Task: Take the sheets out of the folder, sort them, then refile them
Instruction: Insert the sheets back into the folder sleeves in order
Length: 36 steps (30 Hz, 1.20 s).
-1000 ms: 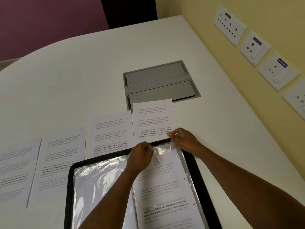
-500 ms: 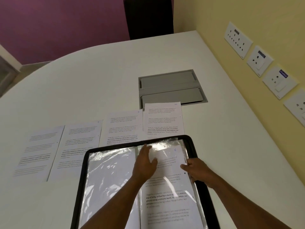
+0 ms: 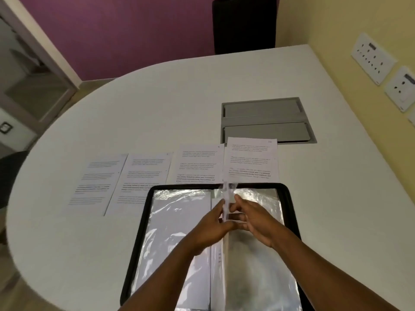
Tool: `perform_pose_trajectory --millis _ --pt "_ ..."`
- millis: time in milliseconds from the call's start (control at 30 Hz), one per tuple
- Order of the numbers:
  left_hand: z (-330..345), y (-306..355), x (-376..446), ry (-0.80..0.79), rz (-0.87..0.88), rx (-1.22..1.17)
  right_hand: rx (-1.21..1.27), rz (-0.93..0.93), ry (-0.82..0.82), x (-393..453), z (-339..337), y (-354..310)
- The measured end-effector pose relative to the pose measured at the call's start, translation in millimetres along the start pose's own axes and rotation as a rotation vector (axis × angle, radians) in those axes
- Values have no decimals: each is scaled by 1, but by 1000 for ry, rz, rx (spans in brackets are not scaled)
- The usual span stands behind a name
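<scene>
Room: purple wall (image 3: pixel 134 30) at the back, yellow wall (image 3: pixel 359 23) on the right, a white rounded table (image 3: pixel 112 108) filling most of the view.
Left hand (image 3: pixel 210 224): over the middle of the open folder, fingers stretched forward and touching the left face of a plastic sleeve that stands on edge; no curled grip shows.
Right hand (image 3: pixel 253 221): just beside the left, on the other side of the same sleeve, fingers bent toward it and touching it; whether it pinches the sleeve cannot be told.
Plastic sleeve (image 3: pixel 226 198): upright along the folder's spine between the two hands, seen edge-on and blurred; its top edge reaches past the folder's far rim.
Folder (image 3: pixel 289 198): black-rimmed, lying open and flat at the near edge of the table, shiny clear pockets on both halves; the left half shows a white page under the plastic.
Sheets (image 3: pixel 197 163): four printed pages in a row on the table just beyond the folder, side by side with edges touching or slightly overlapping; the near ends of the middle ones run under the folder's rim.
Grey hatch (image 3: pixel 267 118): set flush in the tabletop, beyond the rightmost sheet, whose far edge overlaps it.
Wall sockets (image 3: pixel 372 56): white plates on the yellow wall, far right.
Dark chair (image 3: pixel 243 23): behind the table's far edge.
</scene>
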<state>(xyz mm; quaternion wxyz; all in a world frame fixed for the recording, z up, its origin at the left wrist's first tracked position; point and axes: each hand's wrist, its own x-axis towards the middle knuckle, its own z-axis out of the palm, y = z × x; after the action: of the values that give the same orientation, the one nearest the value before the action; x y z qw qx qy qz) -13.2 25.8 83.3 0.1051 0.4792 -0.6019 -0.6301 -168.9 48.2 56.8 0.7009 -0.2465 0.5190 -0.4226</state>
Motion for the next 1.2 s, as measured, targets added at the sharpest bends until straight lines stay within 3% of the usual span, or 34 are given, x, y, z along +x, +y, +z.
perform_pose_trajectory --millis 200,333,433,533,600,733,833,933,1000,1100,1200 --pt "-60 -17 -33 240 -109 -269 -109 -3 -130 20 49 12" --pt "-98 -39 -49 402 -216 -254 -222 -21 -153 33 77 23" --pt "-126 -61 -51 500 -268 -216 -528 -71 -66 44 93 36" --pt "-151 -90 -47 530 -306 -129 -903 -244 83 54 96 64" --pt "-162 -113 -44 539 -330 -99 -1125 -306 80 56 95 83" --pt "-173 -152 -39 571 -390 -96 -1488 -153 -34 56 94 110" --pt "-175 -168 -36 607 -388 86 -1634 -125 -44 56 98 124" --pt "-167 -174 -37 619 -247 401 -1700 -143 2 54 102 132" --pt "-161 -180 -38 533 -143 615 -1736 -144 26 56 106 135" --pt "-159 -185 -38 342 -123 895 -1759 -148 52 62 114 139" --pt "-168 -185 -36 313 -83 933 -1681 -189 120 72 128 134"
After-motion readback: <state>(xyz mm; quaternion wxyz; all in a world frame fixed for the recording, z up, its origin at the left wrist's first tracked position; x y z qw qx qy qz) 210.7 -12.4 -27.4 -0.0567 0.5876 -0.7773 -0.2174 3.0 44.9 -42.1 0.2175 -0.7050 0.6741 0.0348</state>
